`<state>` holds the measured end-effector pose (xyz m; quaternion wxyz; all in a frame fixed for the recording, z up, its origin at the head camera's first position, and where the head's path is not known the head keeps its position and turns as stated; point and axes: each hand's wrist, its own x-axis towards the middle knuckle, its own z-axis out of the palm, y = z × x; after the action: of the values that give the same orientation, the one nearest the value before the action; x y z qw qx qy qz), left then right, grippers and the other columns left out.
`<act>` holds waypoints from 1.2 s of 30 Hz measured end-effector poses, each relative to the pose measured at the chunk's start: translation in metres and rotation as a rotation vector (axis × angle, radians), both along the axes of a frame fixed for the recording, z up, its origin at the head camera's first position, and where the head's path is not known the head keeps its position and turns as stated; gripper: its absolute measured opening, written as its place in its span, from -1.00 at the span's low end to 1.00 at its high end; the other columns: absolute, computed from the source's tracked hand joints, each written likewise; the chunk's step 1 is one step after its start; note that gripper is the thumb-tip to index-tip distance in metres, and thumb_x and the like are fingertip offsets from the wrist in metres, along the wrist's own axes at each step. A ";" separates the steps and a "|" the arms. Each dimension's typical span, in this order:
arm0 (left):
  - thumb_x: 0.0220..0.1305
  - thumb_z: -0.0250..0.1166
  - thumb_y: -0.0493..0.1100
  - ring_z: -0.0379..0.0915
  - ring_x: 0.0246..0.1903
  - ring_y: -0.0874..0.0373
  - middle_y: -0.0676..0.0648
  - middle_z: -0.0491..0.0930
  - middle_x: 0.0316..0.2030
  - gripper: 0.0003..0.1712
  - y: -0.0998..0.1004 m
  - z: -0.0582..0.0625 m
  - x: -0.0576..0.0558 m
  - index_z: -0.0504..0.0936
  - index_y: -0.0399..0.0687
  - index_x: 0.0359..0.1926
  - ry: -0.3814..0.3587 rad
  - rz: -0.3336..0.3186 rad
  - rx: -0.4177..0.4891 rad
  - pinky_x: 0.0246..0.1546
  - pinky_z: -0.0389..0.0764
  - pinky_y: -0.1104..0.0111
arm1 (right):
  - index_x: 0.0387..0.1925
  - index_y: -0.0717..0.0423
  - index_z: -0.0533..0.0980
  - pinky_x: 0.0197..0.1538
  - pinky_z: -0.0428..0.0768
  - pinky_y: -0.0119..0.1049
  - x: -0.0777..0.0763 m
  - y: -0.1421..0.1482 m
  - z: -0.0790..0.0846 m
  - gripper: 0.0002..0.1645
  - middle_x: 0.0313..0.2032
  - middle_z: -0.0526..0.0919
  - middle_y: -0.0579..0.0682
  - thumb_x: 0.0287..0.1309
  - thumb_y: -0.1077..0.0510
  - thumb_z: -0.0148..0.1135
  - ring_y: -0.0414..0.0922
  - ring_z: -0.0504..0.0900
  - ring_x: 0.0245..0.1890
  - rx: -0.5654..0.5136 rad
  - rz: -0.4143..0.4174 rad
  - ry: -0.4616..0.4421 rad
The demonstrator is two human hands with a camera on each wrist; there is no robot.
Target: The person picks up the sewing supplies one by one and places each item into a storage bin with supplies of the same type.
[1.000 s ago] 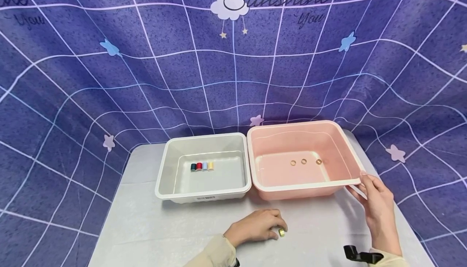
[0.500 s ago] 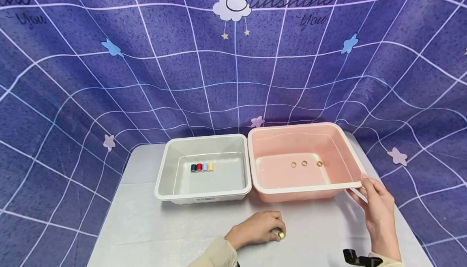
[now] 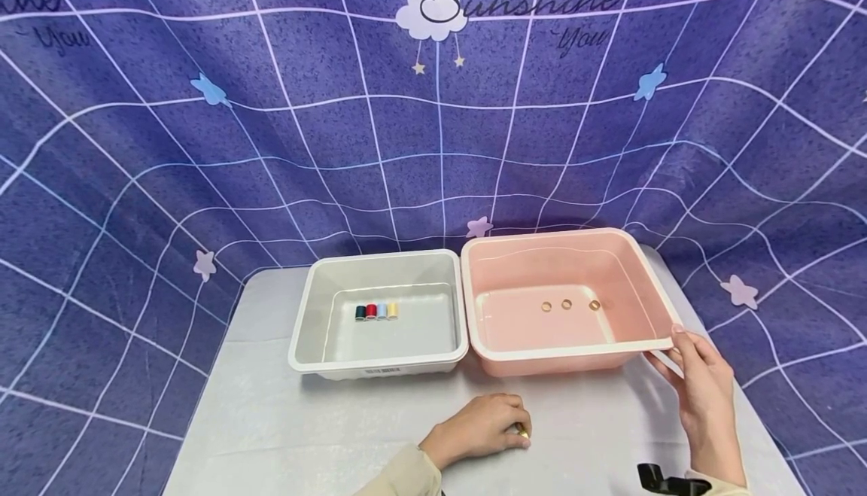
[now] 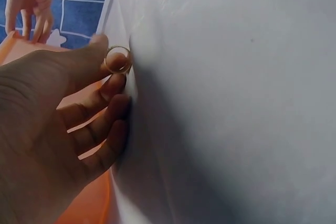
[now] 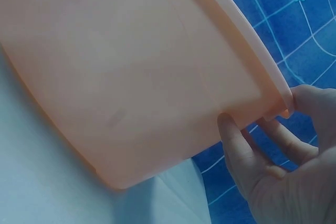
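Low in the middle of the head view, my left hand (image 3: 481, 427) pinches a gold ring (image 3: 522, 431) at the tabletop; its fingers partly cover it. The left wrist view shows the ring's thin band (image 4: 118, 72) upright between thumb and forefinger, the other fingers loosely bent. At the right, my right hand (image 3: 702, 383) grips the near right corner of a pink plastic basin (image 3: 562, 347), thumb at the rim and fingers beneath. Three gold rings, the middle one (image 3: 567, 304) among them, lie apart on the basin's floor.
A pale grey basin (image 3: 379, 366) stands against the pink basin's left side. It holds a short row of thread spools, dark green, red (image 3: 371, 311), light blue and yellow. A blue patterned curtain (image 3: 433, 135) hangs behind the white-covered table (image 3: 271, 421).
My left thumb and fingers have closed on the gold ring, which showed more fully beside the fingertips before. The right hand keeps its grip on the pink basin.
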<state>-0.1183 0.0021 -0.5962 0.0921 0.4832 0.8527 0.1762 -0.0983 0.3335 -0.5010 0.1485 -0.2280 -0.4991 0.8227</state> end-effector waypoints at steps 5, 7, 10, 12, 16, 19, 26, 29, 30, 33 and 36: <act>0.27 0.46 0.16 0.36 -0.28 0.59 0.38 0.54 -0.29 -0.88 0.001 0.002 0.003 0.74 0.38 -0.22 0.013 0.020 -0.023 -0.13 0.44 0.68 | -0.18 0.13 0.75 -0.20 0.81 -0.24 0.000 -0.001 0.000 -0.85 -0.12 0.74 -0.17 0.42 0.20 0.29 -0.22 0.82 -0.22 0.016 0.001 0.009; 0.24 0.47 0.16 0.35 -0.28 0.59 0.37 0.54 -0.29 -0.85 0.001 0.004 0.004 0.74 0.36 -0.21 0.015 0.026 -0.034 -0.13 0.45 0.67 | -0.18 0.13 0.75 -0.20 0.81 -0.24 0.000 -0.001 -0.001 -0.85 -0.12 0.74 -0.17 0.42 0.20 0.29 -0.22 0.82 -0.23 0.016 0.001 0.008; 0.21 0.50 0.17 0.34 -0.31 0.58 0.36 0.54 -0.29 -0.81 0.001 0.006 0.005 0.75 0.34 -0.19 0.018 0.033 -0.045 -0.16 0.45 0.66 | -0.18 0.12 0.75 -0.20 0.81 -0.24 0.000 0.000 -0.001 -0.86 -0.12 0.74 -0.17 0.42 0.20 0.29 -0.21 0.82 -0.23 0.009 0.001 0.003; 0.19 0.51 0.17 0.33 -0.33 0.57 0.36 0.54 -0.31 -0.81 0.001 0.007 0.005 0.74 0.34 -0.22 0.019 0.034 -0.050 -0.18 0.44 0.66 | -0.18 0.10 0.75 -0.20 0.81 -0.24 -0.001 0.000 -0.001 -0.85 -0.13 0.74 -0.17 0.43 0.20 0.28 -0.22 0.82 -0.23 0.006 -0.001 -0.002; 0.15 0.52 0.18 0.31 -0.36 0.58 0.37 0.54 -0.35 -0.82 0.002 0.008 0.005 0.74 0.35 -0.28 0.025 0.032 -0.058 -0.23 0.41 0.67 | -0.18 0.08 0.75 -0.20 0.81 -0.25 -0.002 0.001 -0.001 -0.85 -0.13 0.75 -0.18 0.43 0.21 0.27 -0.22 0.81 -0.23 -0.001 -0.002 -0.005; 0.14 0.53 0.16 0.30 -0.38 0.58 0.38 0.54 -0.37 -0.83 0.002 0.009 0.005 0.74 0.35 -0.30 0.019 0.028 -0.056 -0.26 0.38 0.68 | -0.20 0.12 0.74 -0.20 0.81 -0.25 -0.001 0.000 -0.001 -0.85 -0.12 0.75 -0.19 0.43 0.21 0.27 -0.22 0.82 -0.22 0.002 -0.001 -0.002; 0.18 0.53 0.10 0.32 -0.37 0.62 0.39 0.54 -0.36 -0.85 0.001 0.015 0.005 0.70 0.34 -0.30 -0.028 0.014 -0.037 -0.24 0.36 0.71 | -0.17 0.11 0.74 -0.21 0.81 -0.25 -0.001 0.000 -0.001 -0.86 -0.12 0.75 -0.20 0.42 0.21 0.28 -0.23 0.81 -0.23 0.008 -0.004 -0.008; 0.17 0.54 0.11 0.34 -0.36 0.63 0.38 0.56 -0.33 -0.83 0.001 0.022 0.004 0.71 0.35 -0.27 -0.028 0.004 -0.027 -0.26 0.35 0.73 | -0.16 0.12 0.74 -0.21 0.81 -0.25 -0.001 0.000 -0.002 -0.86 -0.12 0.75 -0.19 0.42 0.21 0.28 -0.22 0.82 -0.23 0.004 -0.002 -0.004; 0.17 0.54 0.11 0.35 -0.36 0.63 0.38 0.57 -0.32 -0.83 0.001 0.025 0.004 0.71 0.35 -0.26 -0.030 0.000 -0.022 -0.27 0.35 0.73 | -0.16 0.12 0.74 -0.21 0.82 -0.25 -0.001 0.000 -0.002 -0.86 -0.12 0.75 -0.19 0.42 0.21 0.28 -0.22 0.81 -0.23 0.006 -0.004 -0.006; 0.18 0.54 0.11 0.34 -0.35 0.65 0.37 0.59 -0.27 -0.81 0.003 0.037 0.004 0.71 0.35 -0.22 -0.049 -0.011 -0.004 -0.31 0.34 0.74 | -0.17 0.12 0.74 -0.21 0.81 -0.24 -0.001 0.000 -0.001 -0.86 -0.12 0.74 -0.19 0.42 0.21 0.28 -0.22 0.82 -0.23 0.003 -0.005 -0.007; 0.20 0.53 0.09 0.36 -0.35 0.66 0.38 0.60 -0.23 -0.81 0.004 0.048 0.005 0.71 0.33 -0.20 -0.081 -0.023 0.015 -0.32 0.34 0.76 | -0.17 0.11 0.73 -0.21 0.81 -0.25 -0.002 0.000 -0.001 -0.87 -0.12 0.74 -0.21 0.42 0.20 0.28 -0.23 0.81 -0.22 0.003 -0.007 -0.017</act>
<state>-0.1135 0.0065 -0.5478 0.1249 0.4862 0.8412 0.2009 -0.0998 0.3338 -0.5024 0.1477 -0.2365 -0.5008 0.8194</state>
